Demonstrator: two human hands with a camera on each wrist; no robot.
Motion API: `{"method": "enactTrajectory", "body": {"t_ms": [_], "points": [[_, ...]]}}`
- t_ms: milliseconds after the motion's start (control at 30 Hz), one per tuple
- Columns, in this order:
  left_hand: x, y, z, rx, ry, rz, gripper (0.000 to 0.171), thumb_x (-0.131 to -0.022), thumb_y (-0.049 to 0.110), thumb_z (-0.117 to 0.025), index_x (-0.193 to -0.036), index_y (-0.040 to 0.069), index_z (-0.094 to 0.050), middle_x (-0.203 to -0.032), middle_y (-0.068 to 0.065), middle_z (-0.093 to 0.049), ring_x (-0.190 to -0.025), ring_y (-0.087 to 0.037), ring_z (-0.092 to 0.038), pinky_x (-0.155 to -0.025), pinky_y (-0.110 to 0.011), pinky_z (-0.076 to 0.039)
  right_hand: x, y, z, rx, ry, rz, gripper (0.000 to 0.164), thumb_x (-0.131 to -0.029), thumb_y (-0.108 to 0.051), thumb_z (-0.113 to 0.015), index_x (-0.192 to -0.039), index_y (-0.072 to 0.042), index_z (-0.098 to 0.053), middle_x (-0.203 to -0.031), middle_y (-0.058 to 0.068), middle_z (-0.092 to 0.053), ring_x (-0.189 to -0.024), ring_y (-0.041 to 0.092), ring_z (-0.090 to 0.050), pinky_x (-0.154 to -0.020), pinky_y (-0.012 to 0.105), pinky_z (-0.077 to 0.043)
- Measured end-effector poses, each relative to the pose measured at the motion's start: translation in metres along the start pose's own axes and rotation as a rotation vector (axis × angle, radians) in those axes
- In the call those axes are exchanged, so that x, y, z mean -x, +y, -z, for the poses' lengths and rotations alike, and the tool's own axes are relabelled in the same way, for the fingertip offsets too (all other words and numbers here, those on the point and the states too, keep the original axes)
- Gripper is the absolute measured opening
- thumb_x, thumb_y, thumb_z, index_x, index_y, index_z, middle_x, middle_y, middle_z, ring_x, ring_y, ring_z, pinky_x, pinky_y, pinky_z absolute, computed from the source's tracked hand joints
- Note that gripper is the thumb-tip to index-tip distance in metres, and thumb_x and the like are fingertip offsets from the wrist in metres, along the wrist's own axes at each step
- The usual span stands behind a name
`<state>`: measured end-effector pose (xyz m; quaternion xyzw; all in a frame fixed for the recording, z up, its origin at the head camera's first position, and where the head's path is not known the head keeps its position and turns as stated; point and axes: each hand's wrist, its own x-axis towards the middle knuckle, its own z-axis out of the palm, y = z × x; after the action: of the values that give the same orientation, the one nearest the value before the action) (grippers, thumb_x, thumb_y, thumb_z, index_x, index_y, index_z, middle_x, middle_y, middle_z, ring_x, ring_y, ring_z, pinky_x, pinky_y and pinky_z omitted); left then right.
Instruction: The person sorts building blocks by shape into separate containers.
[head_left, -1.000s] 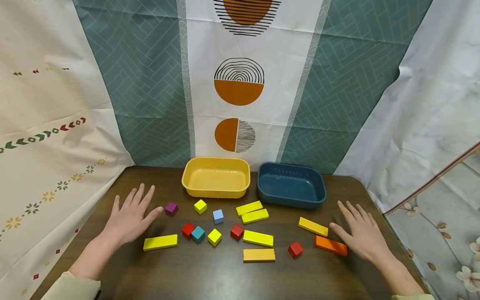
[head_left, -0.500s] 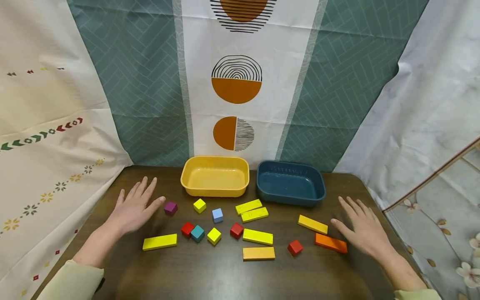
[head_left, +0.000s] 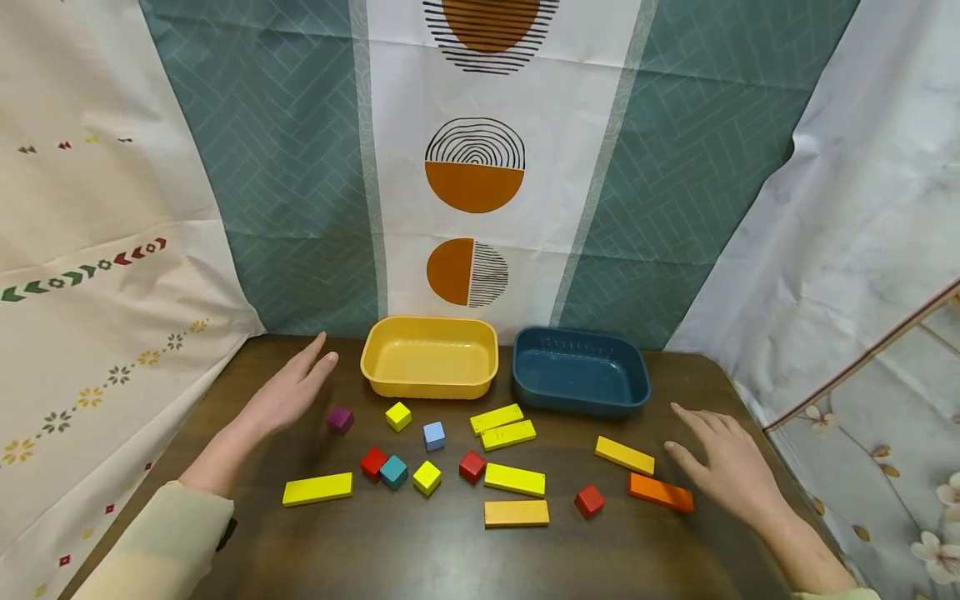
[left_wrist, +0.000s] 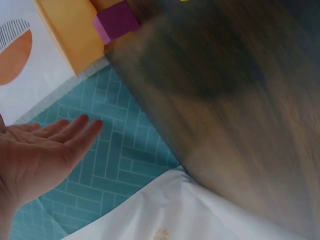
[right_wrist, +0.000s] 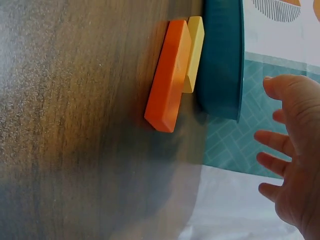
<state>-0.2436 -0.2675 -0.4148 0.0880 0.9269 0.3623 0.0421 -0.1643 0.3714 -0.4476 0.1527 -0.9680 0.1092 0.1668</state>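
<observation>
My left hand (head_left: 288, 396) hovers at the left of the table with its fingers extended and holds nothing. It has turned thumb-side up, and its fingertips point toward the yellow tray (head_left: 430, 390). Nearest to it is a purple cube (head_left: 341, 420), just right of the palm; the same purple cube (left_wrist: 117, 22) shows at the top of the left wrist view. At the right, my right hand (head_left: 727, 462) is raised with relaxed, spread fingers and nothing in it. Beside its thumb lie an orange block (head_left: 661, 493) and an amber block (head_left: 625, 456), both long and flat.
A dark blue tray (head_left: 581, 402) stands right of the yellow one, near the back curtain (head_left: 307, 283). Between the hands lie red cubes (head_left: 472, 467), a teal cube (head_left: 393, 472), a light blue cube (head_left: 434, 436), yellow cubes (head_left: 427, 478) and several long yellow blocks (head_left: 514, 480).
My left hand has moved forward and to the right, rolling from palm down onto its edge. The right hand has stayed almost in place, tilting slightly. Blocks and trays lie as before.
</observation>
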Motion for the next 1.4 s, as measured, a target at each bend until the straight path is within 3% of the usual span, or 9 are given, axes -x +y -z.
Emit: {"method": "enactTrajectory", "body": {"t_ms": [200, 333, 500, 800, 1033, 1400], "points": [[-0.015, 0.001, -0.004, 0.250, 0.021, 0.086, 0.087, -0.103, 0.066, -0.034, -0.166, 0.013, -0.004, -0.165, -0.025, -0.021, -0.148, -0.046, -0.028, -0.115, -0.065, -0.027, 0.003, -0.005, -0.001, 0.001, 0.013, 0.024, 0.048, -0.092, -0.031, -0.076, -0.134, -0.009, -0.066, -0.120, 0.016, -0.069, -0.113, 0.040, -0.056, -0.094, 0.062, -0.042], [-0.027, 0.000, -0.008, 0.388, 0.006, 0.130, 0.080, -0.108, 0.054, -0.038, -0.166, 0.010, -0.005, -0.163, -0.029, -0.022, -0.142, -0.048, -0.038, -0.109, -0.062, -0.039, 0.006, -0.007, -0.002, -0.003, 0.006, 0.031, 0.042, -0.093, -0.030, -0.076, -0.129, -0.010, -0.070, -0.115, 0.012, -0.071, -0.111, 0.036, -0.058, -0.092, 0.061, -0.044], [-0.043, -0.005, -0.017, 0.525, -0.036, 0.163, 0.070, -0.111, 0.039, -0.036, -0.165, 0.008, -0.005, -0.161, -0.033, -0.022, -0.142, -0.050, -0.036, -0.105, -0.063, -0.043, 0.012, -0.007, -0.004, -0.007, -0.008, 0.034, 0.037, -0.092, -0.029, -0.077, -0.124, -0.011, -0.073, -0.114, 0.008, -0.072, -0.109, 0.034, -0.060, -0.092, 0.059, -0.045], [-0.063, -0.012, -0.036, 0.588, -0.083, 0.209, 0.065, -0.112, 0.031, -0.039, -0.166, 0.010, -0.008, -0.163, -0.030, -0.022, -0.144, -0.049, -0.034, -0.105, -0.060, -0.044, 0.028, -0.003, -0.007, -0.025, -0.109, -0.018, 0.039, -0.092, -0.034, -0.077, -0.125, -0.012, -0.073, -0.118, 0.007, -0.071, -0.112, 0.036, -0.059, -0.093, 0.060, -0.046], [-0.075, -0.011, -0.043, 0.630, -0.070, 0.209, 0.064, -0.112, 0.028, -0.040, -0.165, 0.010, -0.012, -0.164, -0.028, -0.019, -0.144, -0.051, -0.032, -0.104, -0.060, -0.045, 0.040, 0.001, -0.015, -0.043, -0.136, -0.016, 0.044, -0.091, -0.040, -0.078, -0.126, -0.015, -0.073, -0.120, 0.005, -0.070, -0.113, 0.035, -0.059, -0.092, 0.061, -0.047], [-0.086, -0.016, -0.047, 0.633, -0.025, 0.234, 0.063, -0.111, 0.028, -0.044, -0.165, 0.013, -0.017, -0.166, -0.022, -0.019, -0.141, -0.048, -0.038, -0.103, -0.055, -0.048, 0.042, 0.007, -0.017, -0.023, -0.145, 0.000, 0.049, -0.083, -0.044, -0.084, -0.121, -0.014, -0.074, -0.115, 0.003, -0.070, -0.108, 0.034, -0.061, -0.089, 0.058, -0.050]]}}
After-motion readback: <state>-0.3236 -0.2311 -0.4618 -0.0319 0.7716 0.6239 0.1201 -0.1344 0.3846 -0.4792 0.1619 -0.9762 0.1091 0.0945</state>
